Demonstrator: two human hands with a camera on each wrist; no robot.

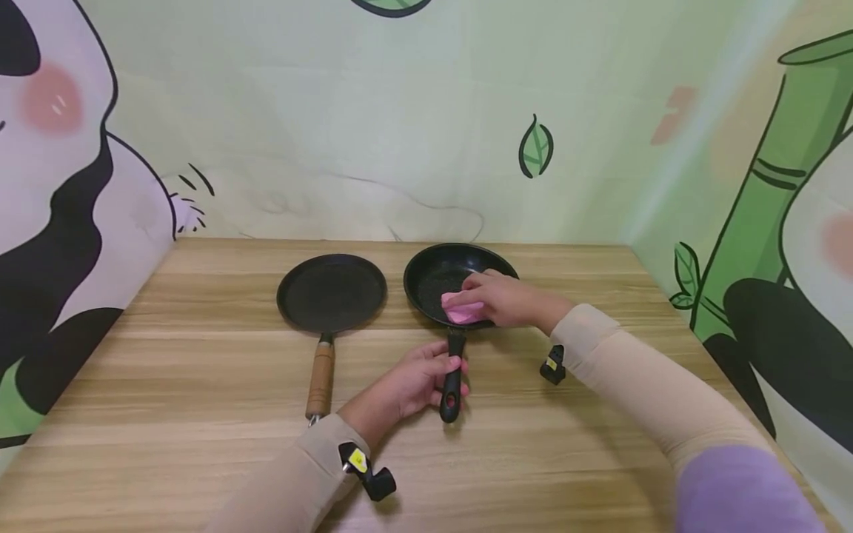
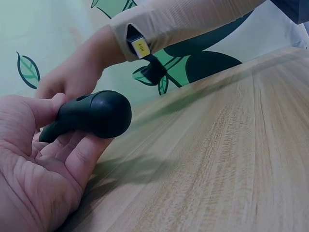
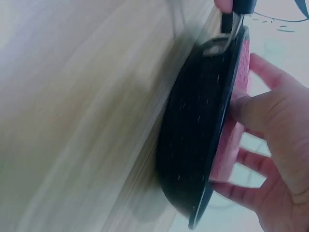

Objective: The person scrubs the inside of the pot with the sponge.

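A black frying pan (image 1: 433, 277) stands at the back of the table, its handle (image 1: 451, 385) pointing toward me. My left hand (image 1: 418, 376) grips that handle, thumb on top and fingers beneath; in the left wrist view the rounded handle end (image 2: 112, 115) sticks out past the fingers. Inside the pan, near its front right rim, my right hand (image 1: 512, 298) holds a pink cloth (image 1: 463, 309) against the surface. The right wrist view shows the thumb and fingers of the right hand (image 3: 282, 130) around the pink cloth (image 3: 226, 152) at the pan's rim.
To the left of the frying pan lies a flat black pan (image 1: 332, 292) with a wooden handle (image 1: 320, 381). Both stand on a wood-grain table (image 1: 200, 333). Behind the table rises a printed wall (image 1: 300, 148). Each wrist carries a small black camera.
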